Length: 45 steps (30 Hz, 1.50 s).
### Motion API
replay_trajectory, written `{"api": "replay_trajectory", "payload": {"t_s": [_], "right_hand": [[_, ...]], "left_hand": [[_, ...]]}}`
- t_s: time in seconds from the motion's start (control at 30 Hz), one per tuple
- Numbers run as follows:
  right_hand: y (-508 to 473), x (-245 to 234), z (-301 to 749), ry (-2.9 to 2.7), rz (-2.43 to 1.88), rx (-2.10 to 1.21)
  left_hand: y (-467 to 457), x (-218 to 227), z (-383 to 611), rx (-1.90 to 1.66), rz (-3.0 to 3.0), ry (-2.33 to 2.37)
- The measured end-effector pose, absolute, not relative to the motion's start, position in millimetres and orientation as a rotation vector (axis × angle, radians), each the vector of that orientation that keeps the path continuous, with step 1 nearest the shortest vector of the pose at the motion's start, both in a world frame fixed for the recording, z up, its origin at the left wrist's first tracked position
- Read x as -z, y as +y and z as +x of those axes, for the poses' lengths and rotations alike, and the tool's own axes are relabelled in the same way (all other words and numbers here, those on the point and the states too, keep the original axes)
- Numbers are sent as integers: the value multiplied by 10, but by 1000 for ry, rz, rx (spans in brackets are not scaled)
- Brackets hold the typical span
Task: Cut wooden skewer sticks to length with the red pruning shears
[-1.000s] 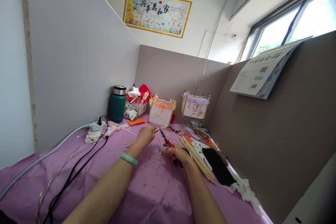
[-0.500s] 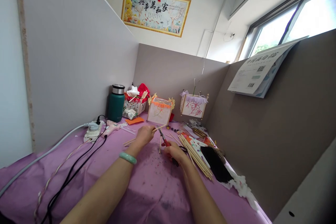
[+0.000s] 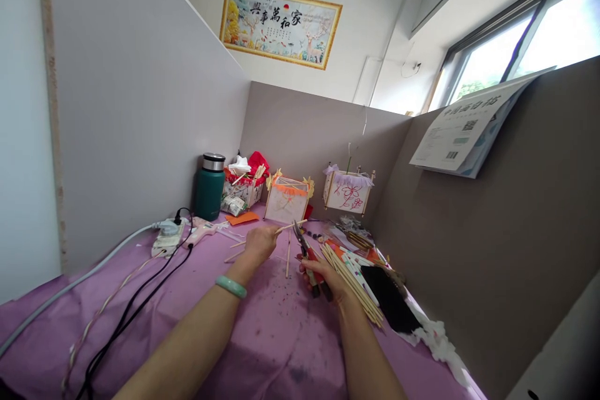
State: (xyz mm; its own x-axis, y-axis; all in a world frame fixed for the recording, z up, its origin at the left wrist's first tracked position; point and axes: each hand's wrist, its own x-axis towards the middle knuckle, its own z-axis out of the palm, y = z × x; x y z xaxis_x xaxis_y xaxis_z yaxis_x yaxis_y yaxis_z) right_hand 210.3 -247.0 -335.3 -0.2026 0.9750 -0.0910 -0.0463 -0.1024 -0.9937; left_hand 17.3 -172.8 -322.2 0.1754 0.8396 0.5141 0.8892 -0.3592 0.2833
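Note:
My left hand (image 3: 260, 245) is closed on thin wooden sticks (image 3: 291, 225) that point up to the right. In my right hand (image 3: 323, 275) is a pair of pliers (image 3: 309, 256) with red and black handles, its handles spread. The jaws of the pliers meet the sticks just beyond my left fingers; whether they grip them I cannot tell. Beneath, a loose stick (image 3: 288, 255) lies on the purple tablecloth (image 3: 276, 337), and more sticks lie partly hidden behind my left hand.
A bundle of wooden sticks (image 3: 354, 284) and a black phone (image 3: 390, 298) lie at right. Paper lanterns (image 3: 287, 203) stand at the back near a green flask (image 3: 209, 187). At left are a power strip (image 3: 167, 242), cables and a pink glue gun (image 3: 202, 230).
The pliers' handles have opened wider and my right hand has turned with them. The sticks' tips have shifted slightly to the right. The camera view has moved a little.

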Motion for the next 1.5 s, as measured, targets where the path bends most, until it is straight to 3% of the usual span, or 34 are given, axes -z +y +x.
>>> {"api": "replay_trajectory", "payload": {"t_s": [0.37,0.63,0.97,1.23,1.5], "right_hand": [[-2443,3416,2075,-1254,-1121,-1372],[-2506,3391,1997,-1111,-769,-1765],[-2655,3329,1968,-1101,-413,-1731],[-2501,3329,1989,-949,-520,-1746],[-2533,3349,1949,-1112,-765,-1687]], "left_hand": [[-1751,3208,149,996,-2319,-1650],[-1761,3155,112,1089,-2280,-1628],[-1667,3185,89,1449,-2325,-1576],[-1630,3187,74,1568,-2235,-1582],[-1638,3212,91,1723,-2345,-1237]]}}
